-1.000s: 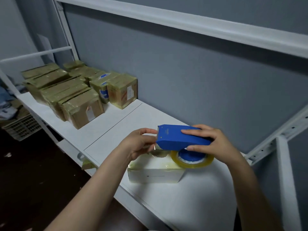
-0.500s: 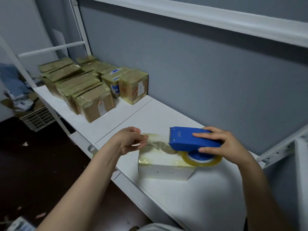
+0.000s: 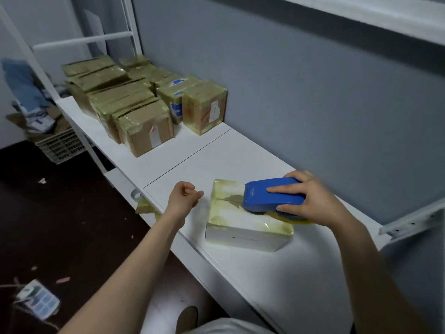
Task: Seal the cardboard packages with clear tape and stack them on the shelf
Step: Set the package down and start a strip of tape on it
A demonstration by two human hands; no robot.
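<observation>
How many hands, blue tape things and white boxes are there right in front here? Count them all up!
Hands: 2, the left hand and the right hand
Blue tape dispenser: 1
White box: 1
Total: 4

On the shelf [image 3: 216, 150], tape dispenser [image 3: 272, 195] atop package [image 3: 245, 227], boxes [image 3: 144, 126] farther left

Under the right hand [image 3: 310, 198], the tape roll [image 3: 301, 221] is mostly hidden by the blue dispenser [image 3: 272, 194]; whether the left hand [image 3: 184, 198] pinches tape is unclear.
</observation>
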